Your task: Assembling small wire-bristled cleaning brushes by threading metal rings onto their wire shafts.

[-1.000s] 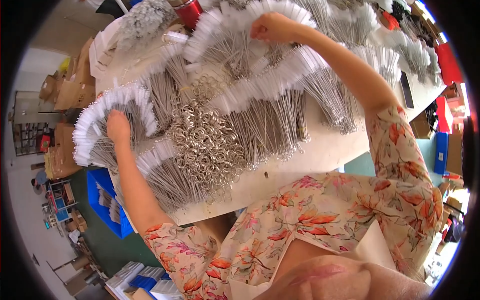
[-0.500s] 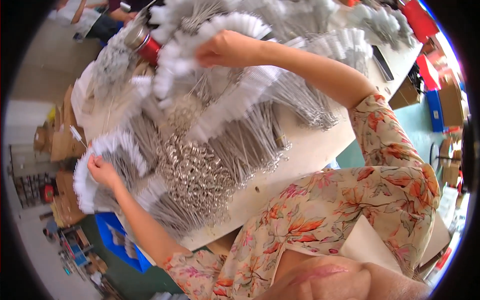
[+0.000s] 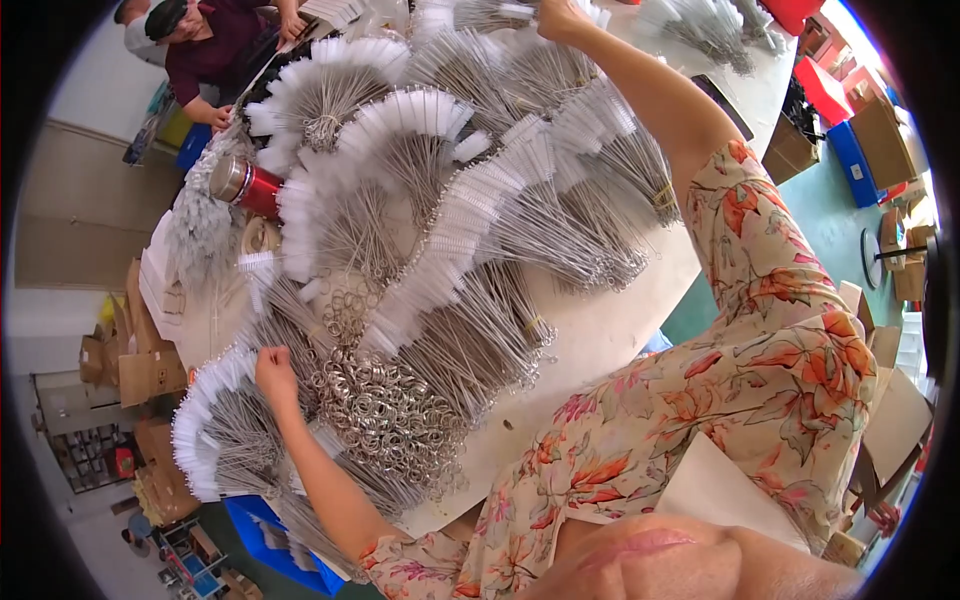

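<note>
Fans of thin wire brushes (image 3: 470,230) with white bristle tips cover the white table (image 3: 610,330). My left hand (image 3: 274,374) lies on the wire stems of the fan (image 3: 215,440) at the table's near left corner, fingers curled into them. My right arm stretches across the table. My right hand (image 3: 560,16) is closed on a bundle of brushes at the far edge. A heap of small metal rings (image 3: 385,415) sits just right of my left hand.
A red metal can (image 3: 248,185) lies at the table's left side. Another person (image 3: 205,45) works at the far left corner. A blue bin (image 3: 290,555) stands under the near left edge. Cardboard boxes (image 3: 145,365) and red and blue crates (image 3: 835,110) surround the table.
My right hand has reached farther across to the table's far edge. My left hand stays on the same near-left fan of brushes. My head has turned, so the table sits differently in view.
</note>
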The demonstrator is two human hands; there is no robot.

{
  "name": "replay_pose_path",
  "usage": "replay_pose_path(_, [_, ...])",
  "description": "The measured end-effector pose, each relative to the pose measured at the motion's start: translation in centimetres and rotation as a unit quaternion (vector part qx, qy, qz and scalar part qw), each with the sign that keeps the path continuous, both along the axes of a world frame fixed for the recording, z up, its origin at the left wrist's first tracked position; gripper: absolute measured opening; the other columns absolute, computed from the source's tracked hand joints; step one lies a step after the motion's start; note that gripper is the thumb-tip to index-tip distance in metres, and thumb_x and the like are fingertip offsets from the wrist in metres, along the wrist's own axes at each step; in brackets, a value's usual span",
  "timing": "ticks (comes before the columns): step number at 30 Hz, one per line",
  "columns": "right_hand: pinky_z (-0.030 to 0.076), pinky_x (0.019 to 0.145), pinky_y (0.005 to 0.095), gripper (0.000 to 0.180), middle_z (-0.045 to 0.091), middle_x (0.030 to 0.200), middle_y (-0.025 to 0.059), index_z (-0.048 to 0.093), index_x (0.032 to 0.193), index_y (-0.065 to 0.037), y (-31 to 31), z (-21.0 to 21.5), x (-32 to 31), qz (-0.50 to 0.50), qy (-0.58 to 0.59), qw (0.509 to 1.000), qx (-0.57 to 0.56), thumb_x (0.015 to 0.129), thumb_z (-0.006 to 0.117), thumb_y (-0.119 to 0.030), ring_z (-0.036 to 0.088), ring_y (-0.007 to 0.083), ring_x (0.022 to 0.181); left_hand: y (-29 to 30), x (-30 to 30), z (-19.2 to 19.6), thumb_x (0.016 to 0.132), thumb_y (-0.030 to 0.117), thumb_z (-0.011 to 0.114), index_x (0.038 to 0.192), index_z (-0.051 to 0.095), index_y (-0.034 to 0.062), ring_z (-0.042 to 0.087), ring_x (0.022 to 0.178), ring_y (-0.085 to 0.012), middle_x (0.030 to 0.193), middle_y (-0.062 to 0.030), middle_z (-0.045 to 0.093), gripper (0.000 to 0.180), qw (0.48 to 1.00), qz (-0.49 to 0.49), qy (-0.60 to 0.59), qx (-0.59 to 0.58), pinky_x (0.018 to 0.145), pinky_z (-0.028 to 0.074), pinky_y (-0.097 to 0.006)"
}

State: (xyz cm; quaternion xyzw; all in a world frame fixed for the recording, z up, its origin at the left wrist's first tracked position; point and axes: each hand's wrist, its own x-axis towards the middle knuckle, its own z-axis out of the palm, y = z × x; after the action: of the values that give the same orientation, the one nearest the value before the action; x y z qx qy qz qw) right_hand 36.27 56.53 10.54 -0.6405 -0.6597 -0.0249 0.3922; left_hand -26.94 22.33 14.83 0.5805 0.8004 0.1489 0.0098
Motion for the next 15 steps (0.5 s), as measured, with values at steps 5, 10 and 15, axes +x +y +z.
replay_pose_path(5, [0.049,0.072,0.0400,0.024,0.064,0.084,0.0156,0.067,0.089,-0.007,-1.2,0.4,-1.6,0.029,-0.078,0.996,0.022,0.070,0.060,-0.020,0.062,0.0280,0.083,-2.1,-0.8,1.9,0.087,0.012,0.053,0.091,0.057,0.0016,0.049,0.059,-0.0126,0.071,-0.0045,0.060,0.011,0.958,0.010,-0.052,0.281,0.054,0.041,-0.027])
replay_pose_path(10, [0.049,0.067,0.0318,0.026,0.063,0.077,0.0081,0.065,0.089,-0.007,-3.1,3.2,-1.6,0.029,-0.067,0.932,-0.355,0.077,0.064,-0.030,0.062,0.0185,0.077,-5.2,6.1,7.7,0.091,0.013,0.049,0.107,0.053,0.0019,0.038,0.054,-0.0040,0.077,-0.0001,0.055,0.020,0.890,0.070,-0.358,0.273,0.044,0.027,-0.018])
replay_pose_path(15, [0.048,0.076,0.0386,0.033,0.063,0.097,0.0142,0.061,0.106,-0.011,-4.5,4.9,-6.8,0.113,-0.229,0.930,-0.263,0.075,0.052,-0.020,0.059,0.0285,0.092,-9.3,7.7,6.7,0.092,0.014,0.049,0.119,0.049,0.0005,0.033,0.051,-0.0013,0.079,0.0009,0.052,0.030,0.845,0.032,-0.481,0.233,0.040,0.023,-0.017])
